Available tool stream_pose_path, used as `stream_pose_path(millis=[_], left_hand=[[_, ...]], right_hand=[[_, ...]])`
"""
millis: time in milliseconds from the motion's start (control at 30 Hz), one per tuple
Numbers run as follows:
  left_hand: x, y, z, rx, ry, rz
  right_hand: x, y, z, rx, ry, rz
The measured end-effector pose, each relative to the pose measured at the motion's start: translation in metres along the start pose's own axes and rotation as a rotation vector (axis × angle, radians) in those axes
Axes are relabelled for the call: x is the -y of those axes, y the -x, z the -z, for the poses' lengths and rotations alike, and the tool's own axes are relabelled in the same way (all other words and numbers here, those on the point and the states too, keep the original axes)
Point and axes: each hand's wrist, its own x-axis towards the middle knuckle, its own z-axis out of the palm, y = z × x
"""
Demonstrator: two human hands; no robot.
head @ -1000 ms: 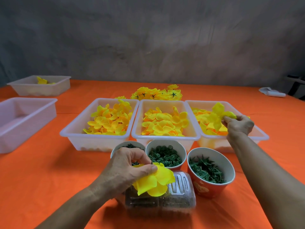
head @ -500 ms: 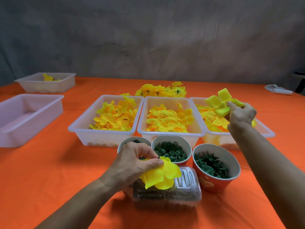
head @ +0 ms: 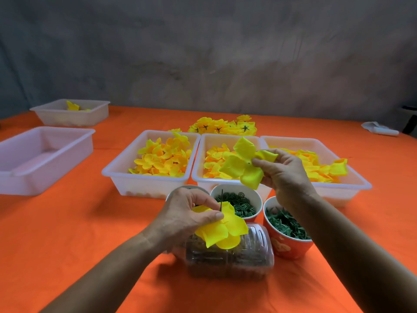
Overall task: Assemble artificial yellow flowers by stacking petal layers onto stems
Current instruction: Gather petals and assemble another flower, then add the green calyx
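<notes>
While the orange table (head: 67, 233) spreads across the whole near scene, two translucent bins sit at its far left: a small far bin (head: 74, 114) with a few yellow pieces inside, and nearer, a larger pale bin (head: 42, 159). Right of these, three white trays stand side by side. The left tray (head: 144, 177) holds small yellow-orange petals, the middle tray (head: 203, 154) holds more of the same, and the right tray (head: 352, 179) holds larger yellow petals. Behind the trays lies a heap of finished flowers (head: 223, 127) with dark star centres.

Near the middle, the left hand (head: 187, 218) curls its fingers and thumb round a partly built flower (head: 223, 229), whose yellow petals hang over a clear plastic box (head: 248, 256). A thin dark stem (head: 221, 199) pokes up from that flower. Just behind it stands a white cup of green rings (head: 239, 202), and to the right a red cup of green spiky pieces (head: 286, 227).

Further right and higher, the right hand (head: 282, 172) pinches a four-lobed petal layer (head: 243, 163) between thumb and fingertips, holding it in the air over the middle tray, apart from the stem. At the far right edge lies a pale object (head: 379, 129), too small to identify.
</notes>
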Motion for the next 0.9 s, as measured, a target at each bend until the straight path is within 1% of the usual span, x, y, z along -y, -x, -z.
stream_pose_path(millis=[100,133,233,267,300,367,467,567,633,733,800,833,900], left_hand=[[-0.006,0.002,0.008,0.003,0.032,-0.009],[-0.010,0.001,0.011,-0.024,0.051,-0.026],[-0.022,-0.006,0.018,-0.238,0.092,-0.058],[-0.027,-0.010,0.020,-0.288,0.151,-0.038],[-0.032,-0.014,0.022,-0.303,0.247,0.004],[-0.043,-0.022,0.024,-0.255,0.430,0.158],[-0.051,-0.025,0.025,-0.102,0.567,0.382],[-0.051,-0.025,0.025,-0.009,0.717,0.454],[-0.051,-0.024,0.023,-0.021,0.804,0.462],[-0.049,-0.022,0.021,-0.094,0.839,0.418],[-0.046,-0.022,0.021,-0.125,0.804,0.354],[-0.045,-0.021,0.021,-0.136,0.788,0.325],[-0.043,-0.021,0.020,-0.160,0.758,0.273]], right_hand=[[0.003,0.006,-0.004,0.021,-0.006,0.010],[0.003,0.008,-0.006,0.027,0.002,0.028],[0.005,0.012,-0.011,0.078,0.016,0.142],[0.006,0.013,-0.013,0.107,0.014,0.198],[0.007,0.014,-0.016,0.138,0.014,0.259],[0.008,0.016,-0.022,0.197,0.040,0.373],[0.010,0.021,-0.027,0.283,0.150,0.505],[0.010,0.026,-0.030,0.329,0.304,0.611],[0.009,0.029,-0.030,0.340,0.388,0.651],[0.007,0.031,-0.026,0.329,0.520,0.651],[0.006,0.033,-0.023,0.264,0.563,0.580],[0.007,0.034,-0.022,0.209,0.541,0.520],[0.009,0.036,-0.021,0.114,0.417,0.375]])
